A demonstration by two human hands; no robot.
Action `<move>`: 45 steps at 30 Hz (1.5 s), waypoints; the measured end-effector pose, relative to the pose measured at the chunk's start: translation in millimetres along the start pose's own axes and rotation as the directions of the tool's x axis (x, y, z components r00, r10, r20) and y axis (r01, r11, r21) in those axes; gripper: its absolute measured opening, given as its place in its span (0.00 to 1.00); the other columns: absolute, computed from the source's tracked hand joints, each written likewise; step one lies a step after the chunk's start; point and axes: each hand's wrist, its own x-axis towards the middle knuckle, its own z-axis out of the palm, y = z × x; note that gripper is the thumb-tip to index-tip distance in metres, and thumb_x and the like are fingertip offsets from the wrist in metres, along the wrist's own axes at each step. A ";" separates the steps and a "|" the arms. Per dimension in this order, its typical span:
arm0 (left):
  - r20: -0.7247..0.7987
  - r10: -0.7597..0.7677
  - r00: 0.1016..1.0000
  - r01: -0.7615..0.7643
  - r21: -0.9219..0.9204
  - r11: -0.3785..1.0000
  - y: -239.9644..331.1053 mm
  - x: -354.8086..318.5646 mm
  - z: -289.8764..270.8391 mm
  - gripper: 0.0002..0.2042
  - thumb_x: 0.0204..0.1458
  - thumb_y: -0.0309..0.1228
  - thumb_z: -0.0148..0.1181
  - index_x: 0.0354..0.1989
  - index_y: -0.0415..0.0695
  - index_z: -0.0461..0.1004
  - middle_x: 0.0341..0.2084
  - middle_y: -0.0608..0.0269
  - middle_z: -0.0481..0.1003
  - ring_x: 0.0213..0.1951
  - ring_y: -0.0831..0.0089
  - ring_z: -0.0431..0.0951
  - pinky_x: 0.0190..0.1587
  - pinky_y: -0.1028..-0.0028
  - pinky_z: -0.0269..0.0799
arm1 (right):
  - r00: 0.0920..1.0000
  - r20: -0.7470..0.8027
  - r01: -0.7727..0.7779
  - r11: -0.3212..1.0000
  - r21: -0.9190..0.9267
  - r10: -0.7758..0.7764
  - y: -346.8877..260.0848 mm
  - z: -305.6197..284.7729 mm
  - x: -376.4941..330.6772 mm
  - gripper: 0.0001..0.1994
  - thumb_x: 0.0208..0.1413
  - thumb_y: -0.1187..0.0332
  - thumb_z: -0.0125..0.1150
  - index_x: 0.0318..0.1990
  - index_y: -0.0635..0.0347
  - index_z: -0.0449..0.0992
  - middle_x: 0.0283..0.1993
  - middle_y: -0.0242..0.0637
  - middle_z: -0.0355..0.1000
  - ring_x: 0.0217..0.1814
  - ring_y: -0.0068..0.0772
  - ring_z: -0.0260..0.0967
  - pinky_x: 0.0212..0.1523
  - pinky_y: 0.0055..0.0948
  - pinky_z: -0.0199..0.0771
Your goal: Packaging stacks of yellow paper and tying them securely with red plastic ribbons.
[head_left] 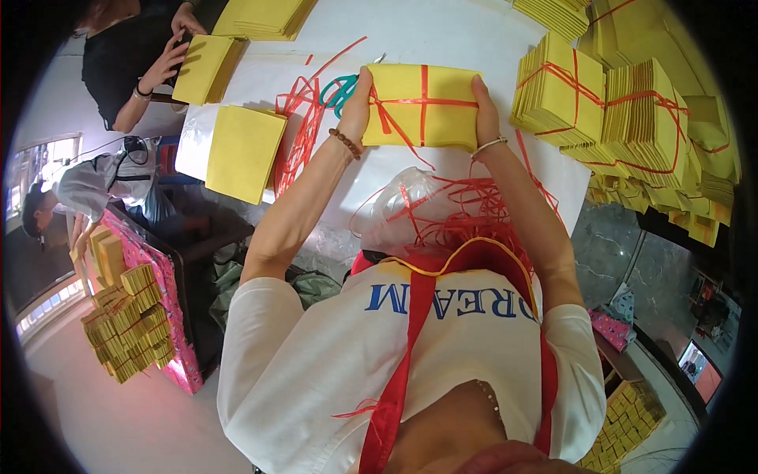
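Note:
Between my two hands is a bundle of yellow paper envelopes point(450, 122), tied crosswise with red plastic ribbon, its knot and loose tails toward the left. My left hand point(357, 107) grips its left end and my right hand point(487, 118) its right end; the fingers go out of sight around the sides. Beside my left hand lie scissors point(339, 93) with teal handles, their tip partly behind the bundle. Left of them runs a loose heap of red ribbon strips point(298, 130). More tangled red ribbon point(466, 209) lies between my forearms, by clear plastic point(403, 201).
Untied yellow stacks point(241, 150) stand on the white table point(347, 186) at left. Tied bundles point(560, 91) are piled at right. A co-worker's hand point(166, 63) touches a stack at upper left; another person point(118, 178) is at a pink-covered table point(185, 347) holding more bundles.

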 end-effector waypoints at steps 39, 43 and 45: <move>0.190 0.236 0.953 -0.248 0.043 0.968 -11.0 17.5 -3.0 0.33 0.54 0.55 0.28 0.63 0.48 0.37 0.60 0.61 0.48 0.60 0.71 0.50 0.59 0.74 0.48 | 0.974 0.085 0.217 0.973 -0.074 -0.210 -6.8 -12.4 0.2 0.29 0.57 0.61 0.43 0.64 0.48 0.38 0.59 0.34 0.52 0.58 0.29 0.53 0.55 0.28 0.57; 0.217 0.205 0.954 -0.207 -0.012 0.978 -1.1 8.4 8.6 0.32 0.55 0.55 0.28 0.63 0.49 0.37 0.59 0.61 0.49 0.59 0.71 0.52 0.58 0.73 0.52 | 0.982 0.120 0.153 0.987 -0.039 -0.148 -16.5 -15.2 0.3 0.29 0.57 0.61 0.44 0.63 0.46 0.39 0.59 0.33 0.53 0.57 0.28 0.53 0.55 0.28 0.57; 0.171 0.139 0.975 -0.158 0.102 0.982 -8.3 20.0 -8.5 0.33 0.54 0.56 0.28 0.63 0.49 0.36 0.59 0.61 0.49 0.59 0.70 0.52 0.58 0.73 0.51 | 0.986 0.109 0.130 0.992 -0.001 -0.129 -11.7 -14.4 1.3 0.30 0.57 0.59 0.45 0.63 0.47 0.38 0.59 0.33 0.52 0.58 0.27 0.53 0.55 0.28 0.57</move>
